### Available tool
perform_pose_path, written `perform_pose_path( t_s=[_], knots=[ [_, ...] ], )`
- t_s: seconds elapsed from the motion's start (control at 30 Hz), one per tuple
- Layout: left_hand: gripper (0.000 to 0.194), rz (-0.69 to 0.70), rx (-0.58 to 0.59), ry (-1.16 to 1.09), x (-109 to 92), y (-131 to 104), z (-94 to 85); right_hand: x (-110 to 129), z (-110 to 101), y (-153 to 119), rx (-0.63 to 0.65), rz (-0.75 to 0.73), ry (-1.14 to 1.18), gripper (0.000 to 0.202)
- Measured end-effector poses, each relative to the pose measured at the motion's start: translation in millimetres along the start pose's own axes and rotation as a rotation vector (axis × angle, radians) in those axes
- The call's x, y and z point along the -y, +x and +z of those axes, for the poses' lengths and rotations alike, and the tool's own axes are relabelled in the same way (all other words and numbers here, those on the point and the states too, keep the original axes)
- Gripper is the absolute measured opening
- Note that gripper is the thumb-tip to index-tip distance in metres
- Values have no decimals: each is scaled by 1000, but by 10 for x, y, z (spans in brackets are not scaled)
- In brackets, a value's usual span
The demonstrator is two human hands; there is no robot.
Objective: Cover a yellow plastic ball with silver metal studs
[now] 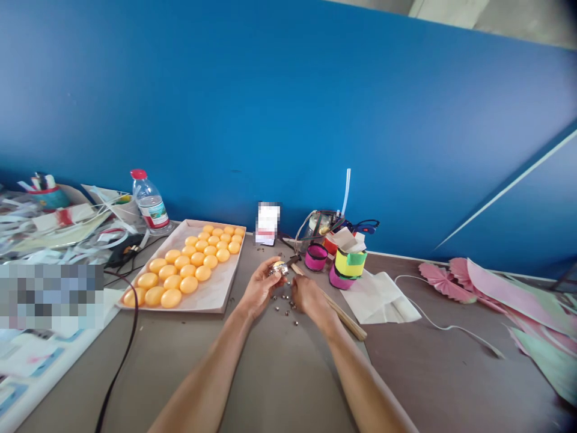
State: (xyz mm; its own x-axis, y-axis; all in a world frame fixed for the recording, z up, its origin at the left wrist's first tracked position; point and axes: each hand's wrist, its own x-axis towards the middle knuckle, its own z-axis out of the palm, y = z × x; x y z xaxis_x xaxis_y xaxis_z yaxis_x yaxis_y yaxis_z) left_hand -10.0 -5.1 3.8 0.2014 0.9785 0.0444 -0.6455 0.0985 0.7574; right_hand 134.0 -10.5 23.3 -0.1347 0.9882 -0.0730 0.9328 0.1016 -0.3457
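Between the fingers of my left hand (260, 287) is a small ball (280, 267), with shiny silver bits over it and a patch of yellow-orange at its top. Beside it, my right hand (307, 294) is low over the table, its fingers curled together. Whatever those fingertips may pinch is hidden from me. Several small shiny metal pieces (296, 323) lie scattered on the table between the hands. A wooden stick (349, 322) lies along the right side of my right hand.
To the left, a shallow white tray (216, 304) holds several orange balls (189, 284). Behind it stands a water bottle (152, 204). A phone (267, 224) leans by the blue partition (234, 120). Magenta and yellow containers (349, 264), white paper (383, 297) and pink paper fans (446, 281) are rightward.
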Motion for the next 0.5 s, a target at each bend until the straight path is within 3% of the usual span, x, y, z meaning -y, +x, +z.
perform_pose_path(
  t_s=[0.2, 0.4, 0.5],
  knots=[
    [41, 2, -27, 1, 8, 12, -2, -131, -24, 99, -41, -29, 194, 25],
    [40, 3, -27, -1, 5, 20, 23, -86, -131, 57, -60, -24, 967, 18],
    [39, 3, -13, 4, 3, 21, 33, -26, -157, 14, -22, -60, 1222, 19]
  ],
)
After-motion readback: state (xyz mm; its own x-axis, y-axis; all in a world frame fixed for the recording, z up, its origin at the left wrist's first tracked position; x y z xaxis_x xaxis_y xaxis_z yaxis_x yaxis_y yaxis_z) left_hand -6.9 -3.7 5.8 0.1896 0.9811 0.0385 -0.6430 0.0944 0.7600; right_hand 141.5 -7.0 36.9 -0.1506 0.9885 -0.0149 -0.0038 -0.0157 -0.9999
